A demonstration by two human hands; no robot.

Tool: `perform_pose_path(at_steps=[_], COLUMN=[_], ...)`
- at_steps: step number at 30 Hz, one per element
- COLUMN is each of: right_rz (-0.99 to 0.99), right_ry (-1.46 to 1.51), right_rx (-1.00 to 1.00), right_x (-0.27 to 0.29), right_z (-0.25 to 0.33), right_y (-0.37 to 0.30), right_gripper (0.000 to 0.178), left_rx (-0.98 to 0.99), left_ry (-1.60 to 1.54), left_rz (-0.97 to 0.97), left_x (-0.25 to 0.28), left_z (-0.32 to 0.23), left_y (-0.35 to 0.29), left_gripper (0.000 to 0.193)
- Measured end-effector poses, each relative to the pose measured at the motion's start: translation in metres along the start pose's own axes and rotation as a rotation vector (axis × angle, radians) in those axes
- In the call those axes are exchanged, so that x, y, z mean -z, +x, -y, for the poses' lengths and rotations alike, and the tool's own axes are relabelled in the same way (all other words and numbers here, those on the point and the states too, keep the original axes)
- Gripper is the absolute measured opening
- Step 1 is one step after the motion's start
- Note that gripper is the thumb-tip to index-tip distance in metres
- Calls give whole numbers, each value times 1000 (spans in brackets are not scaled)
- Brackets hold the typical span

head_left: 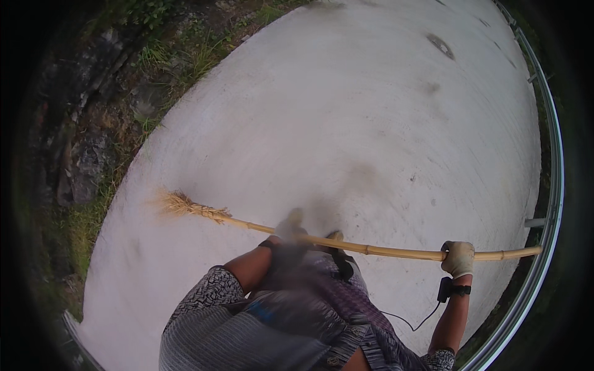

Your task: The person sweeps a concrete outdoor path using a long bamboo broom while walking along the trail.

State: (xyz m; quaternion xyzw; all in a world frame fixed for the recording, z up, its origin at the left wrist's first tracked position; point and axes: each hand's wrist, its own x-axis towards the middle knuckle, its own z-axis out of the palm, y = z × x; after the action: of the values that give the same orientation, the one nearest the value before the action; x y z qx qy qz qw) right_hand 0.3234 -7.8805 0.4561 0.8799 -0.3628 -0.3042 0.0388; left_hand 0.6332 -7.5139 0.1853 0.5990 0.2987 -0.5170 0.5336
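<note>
Person on a pale concrete road (371,123), seen from above the head, both arms out over a long broom.

Broom (371,250): a yellow bamboo cane, jointed, lying nearly level across the body from far left to far right. Straw head (182,204) at the left end, frayed, down on the concrete well out past the left hand. The bare butt end sticks out a little past the right hand toward the guardrail.

Right hand (458,258): in a light work glove, fingers curled fully round the cane, fist closed on it. A dark band with a small black device (445,289) sits on the wrist just below; a thin cable (408,321) runs from it back toward the body.

Left hand (289,227): gloved too, blurred with motion. It sits on the cane near the middle, between the straw head and the right hand, and looks wrapped round it, though the blur hides the fingers. Dark band at this wrist as well.

Hands well apart along the cane.

Below the hands: patterned grey and purple clothing (297,321), short sleeves, bare forearms.

Beyond the straw head, left of the left hand: grass and dark rock (93,154) along the concrete's edge. Right of the right hand: a curved metal guardrail (550,204). Far ahead of the hands, a dark patch (440,45) on the concrete.
</note>
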Motion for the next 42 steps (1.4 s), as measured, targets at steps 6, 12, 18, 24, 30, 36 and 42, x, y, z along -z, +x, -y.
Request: perform_pose_path(at_steps=[6, 12, 18, 24, 30, 36, 42], right_rz=[-178, -447, -428, -322, -217, 38, 141], right_ry=[-102, 21, 101, 338, 329, 241, 65], right_rx=[-109, -348, -430, -505, -396, -272, -78], right_x=[71, 85, 58, -6, -21, -43, 13], right_z=[-60, -38, 108, 118, 111, 55, 40], right_y=[-1, -67, -12, -21, 16, 44, 130], right_gripper=[12, 20, 19, 10, 10, 13, 14], left_rx=[-23, 103, -164, -145, -258, -139, -17], left_ry=[-11, -385, -416, -499, -459, -644, -695], left_rz=[72, 354, 309, 679, 292, -13, -267], left_x=[-113, -214, -198, -183, -151, -85, 9], left_z=[-30, -159, -321, -356, -349, -251, -168], left_y=[9, -2, 84, 64, 103, 118, 127], left_gripper=[28, 14, 13, 16, 14, 21, 28])
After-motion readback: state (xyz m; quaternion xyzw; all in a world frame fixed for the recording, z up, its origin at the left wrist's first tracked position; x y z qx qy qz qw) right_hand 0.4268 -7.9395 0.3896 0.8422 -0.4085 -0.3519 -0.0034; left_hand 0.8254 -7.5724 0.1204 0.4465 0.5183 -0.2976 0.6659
